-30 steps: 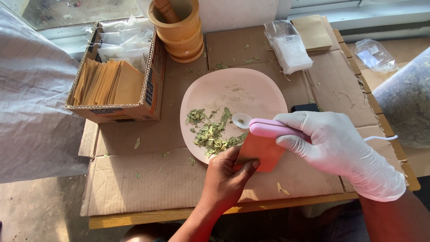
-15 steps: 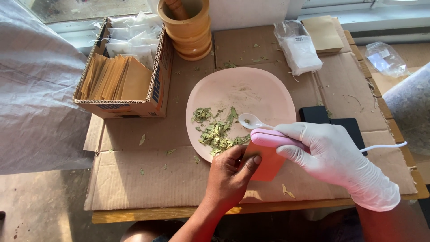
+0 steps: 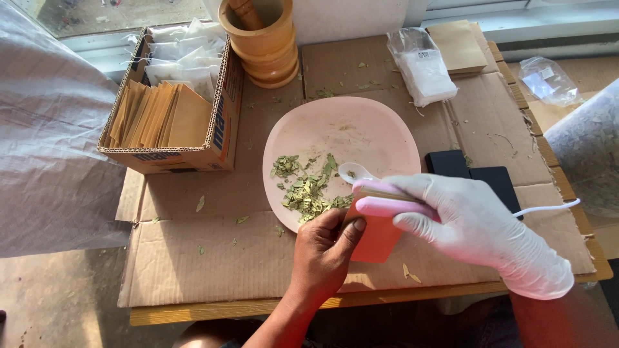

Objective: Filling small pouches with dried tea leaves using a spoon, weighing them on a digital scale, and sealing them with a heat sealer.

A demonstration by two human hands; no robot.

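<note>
My bare left hand (image 3: 322, 254) pinches a small orange-brown paper envelope (image 3: 377, 240) at the near rim of a pink plate (image 3: 361, 125). My right hand (image 3: 477, 225), in a white glove, grips a pink-handled spoon whose white bowl (image 3: 353, 172) lies over the plate just above the envelope's top edge. A loose heap of dried green leaves (image 3: 306, 188) sits on the plate's near left part, right beside the spoon bowl. Whether the spoon carries any leaves I cannot see.
A cardboard box (image 3: 164, 154) of brown envelopes and plastic bags stands at the left. Behind the plate are a wooden mortar (image 3: 261, 45) and a white packet (image 3: 422, 71). Two black blocks (image 3: 480, 177) and a white cable (image 3: 548, 207) lie right.
Both hands keep almost the same pose; the spoon bowl has shifted only slightly over the plate's near edge. The view has drifted a little.
</note>
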